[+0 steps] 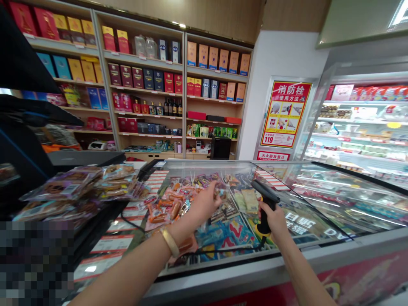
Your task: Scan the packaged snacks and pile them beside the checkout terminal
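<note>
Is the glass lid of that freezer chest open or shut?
Shut: the glass lid lies flat over the freezer chest, reflecting lights, no gap showing.

This is a shop, a small grocery or convenience store; beyond the right hand [274,217], which grips a barcode scanner [266,199], wooden shelves [143,63] carry rows of boxed goods and bottles with price tags along their edges; under both hands lies a glass-topped chest freezer [318,199] full of packaged food; to the right of that hand stands an open chilled display case [360,123]; left of the left hand [204,204] sealed snack packets [79,182] are heaped on the surface.
</note>
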### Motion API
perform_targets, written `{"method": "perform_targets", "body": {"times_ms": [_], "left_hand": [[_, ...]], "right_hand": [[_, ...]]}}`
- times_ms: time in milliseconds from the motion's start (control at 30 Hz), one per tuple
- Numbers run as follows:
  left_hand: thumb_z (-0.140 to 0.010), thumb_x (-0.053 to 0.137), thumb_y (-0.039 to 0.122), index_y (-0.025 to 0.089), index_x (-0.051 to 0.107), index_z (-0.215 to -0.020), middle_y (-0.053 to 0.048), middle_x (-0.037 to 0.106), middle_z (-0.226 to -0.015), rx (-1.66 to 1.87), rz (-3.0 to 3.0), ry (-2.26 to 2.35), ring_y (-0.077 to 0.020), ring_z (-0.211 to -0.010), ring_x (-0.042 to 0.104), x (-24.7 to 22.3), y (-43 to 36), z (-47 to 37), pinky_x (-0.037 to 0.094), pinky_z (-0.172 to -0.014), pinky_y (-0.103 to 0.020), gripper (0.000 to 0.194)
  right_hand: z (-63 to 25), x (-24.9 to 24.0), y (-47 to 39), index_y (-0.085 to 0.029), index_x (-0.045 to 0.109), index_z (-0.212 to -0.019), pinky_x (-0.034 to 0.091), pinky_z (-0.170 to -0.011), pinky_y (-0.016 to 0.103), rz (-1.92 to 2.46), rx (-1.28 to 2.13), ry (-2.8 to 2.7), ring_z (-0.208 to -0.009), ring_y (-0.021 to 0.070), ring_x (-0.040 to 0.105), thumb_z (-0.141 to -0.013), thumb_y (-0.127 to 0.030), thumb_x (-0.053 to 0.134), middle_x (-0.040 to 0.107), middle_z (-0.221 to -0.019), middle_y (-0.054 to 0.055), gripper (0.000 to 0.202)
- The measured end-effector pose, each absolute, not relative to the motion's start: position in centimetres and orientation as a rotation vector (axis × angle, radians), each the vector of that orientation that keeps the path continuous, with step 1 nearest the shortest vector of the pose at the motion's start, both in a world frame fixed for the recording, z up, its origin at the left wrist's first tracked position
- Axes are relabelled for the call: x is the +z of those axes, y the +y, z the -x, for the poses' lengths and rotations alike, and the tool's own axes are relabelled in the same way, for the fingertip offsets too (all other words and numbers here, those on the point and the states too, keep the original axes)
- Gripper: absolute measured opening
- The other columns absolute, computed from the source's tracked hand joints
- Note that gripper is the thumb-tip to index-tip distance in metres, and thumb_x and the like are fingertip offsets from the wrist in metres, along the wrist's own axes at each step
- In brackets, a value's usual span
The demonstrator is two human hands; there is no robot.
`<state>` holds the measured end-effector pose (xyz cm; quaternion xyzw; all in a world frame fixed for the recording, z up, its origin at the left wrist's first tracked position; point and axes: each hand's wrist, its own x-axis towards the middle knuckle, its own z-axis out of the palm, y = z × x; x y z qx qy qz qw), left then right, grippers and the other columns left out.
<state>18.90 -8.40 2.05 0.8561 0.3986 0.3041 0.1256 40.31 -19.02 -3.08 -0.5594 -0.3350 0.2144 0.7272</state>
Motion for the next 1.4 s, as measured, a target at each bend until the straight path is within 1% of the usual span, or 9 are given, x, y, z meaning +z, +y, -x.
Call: {"method": "perform_targets", "body": {"times_ms": [200,333,400,500,600,733,1033,1300,1400], "left_hand": [[-0.073,0.051,0.028,0.018,0.064,-0.080,-0.002,0.065,-0.070,1.204,-1.918,1.199,-0.0195,-0.070,0.060,2.3,-3.6,-12.3,0.043,-0.065,-0.026,0.017],[-0.068,0.058,0.039,0.021,0.060,-0.059,-0.001,0.062,-0.057,1.045,-1.879,1.366,-0.0222,-0.065,0.060,2.4,-1.6,-8.6,0.041,-0.060,-0.026,0.019],[-0.067,0.059,0.040,0.021,0.065,-0.063,-0.004,0.066,-0.062,0.927,-1.998,1.457,-0.0244,-0.068,0.063,2.8,-1.4,-7.8,0.043,-0.063,-0.028,0.020],[-0.073,0.055,0.046,0.019,0.071,-0.097,-0.011,0.073,-0.090,0.768,-2.232,1.550,-0.0295,-0.085,0.067,3.4,-2.1,-7.3,0.047,-0.076,-0.035,0.040],[-0.073,0.059,0.053,0.017,0.060,-0.126,-0.016,0.064,-0.123,0.736,-2.476,1.445,-0.0319,-0.111,0.061,3.1,-3.2,-6.8,0.045,-0.095,-0.040,0.065],[-0.064,0.073,0.051,0.021,0.053,-0.135,-0.014,0.052,-0.141,0.776,-2.608,1.144,-0.0325,-0.130,0.047,1.8,-4.3,-5.9,0.035,-0.109,-0.044,0.079],[-0.049,0.083,0.028,0.025,0.060,-0.123,-0.006,0.056,-0.115,1.133,-2.168,1.097,-0.0255,-0.105,0.061,0.5,-5.4,-5.1,0.050,-0.092,-0.039,0.078],[-0.049,0.086,0.044,0.016,0.063,-0.099,-0.007,0.072,-0.089,1.166,-1.333,0.975,-0.0221,-0.080,0.068,0.3,-4.6,-3.6,0.054,-0.073,-0.035,0.062],[-0.050,0.085,0.049,0.014,0.065,-0.097,-0.010,0.073,-0.095,1.360,-1.250,0.971,-0.0232,-0.085,0.068,0.5,-4.6,-3.7,0.054,-0.078,-0.035,0.062]], "right_hand": [[-39.5,-2.4,-18.6,-0.015,0.061,-0.089,0.039,-0.042,0.025,1.244,0.505,-0.735,-0.042,0.0117,0.047,-0.063,-0.042,0.072,0.053,-0.051,-0.005,0.039],[-38.6,-1.8,-17.7,-0.016,0.059,-0.086,0.038,-0.042,0.025,1.253,0.555,-0.782,-0.042,0.0109,0.046,-0.063,-0.042,0.069,0.051,-0.050,-0.007,0.037],[-38.1,-1.6,-17.0,-0.017,0.058,-0.084,0.038,-0.043,0.025,1.261,0.596,-0.832,-0.041,0.0107,0.046,-0.063,-0.043,0.068,0.051,-0.051,-0.006,0.035],[-37.6,-1.4,-15.9,-0.017,0.057,-0.080,0.037,-0.042,0.025,1.283,0.684,-0.936,-0.041,0.0108,0.046,-0.063,-0.044,0.068,0.052,-0.051,-0.006,0.033],[-37.1,-1.1,-15.0,-0.018,0.057,-0.076,0.038,-0.042,0.025,1.303,0.780,-1.069,-0.040,0.0115,0.047,-0.064,-0.043,0.066,0.052,-0.050,-0.005,0.030],[-36.1,0.1,-13.2,-0.019,0.055,-0.065,0.039,-0.046,0.025,1.318,0.848,-1.265,-0.041,0.0117,0.048,-0.067,-0.039,0.064,0.053,-0.046,-0.004,0.022],[-33.3,1.7,-9.0,-0.021,0.053,-0.067,0.037,-0.049,0.025,1.265,0.784,-1.524,-0.044,0.0118,0.045,-0.070,-0.040,0.062,0.049,-0.046,-0.006,0.022],[-34.4,1.9,-12.0,-0.020,0.056,-0.069,0.043,-0.055,0.027,1.357,0.507,-1.814,-0.053,0.0155,0.053,-0.077,-0.042,0.056,0.056,-0.054,-0.002,0.023],[-33.1,2.7,-13.1,-0.018,0.066,-0.087,0.049,-0.074,0.030,1.256,0.318,-1.978,-0.079,0.0212,0.064,-0.078,-0.033,0.057,0.071,-0.084,0.005,0.020]]}}
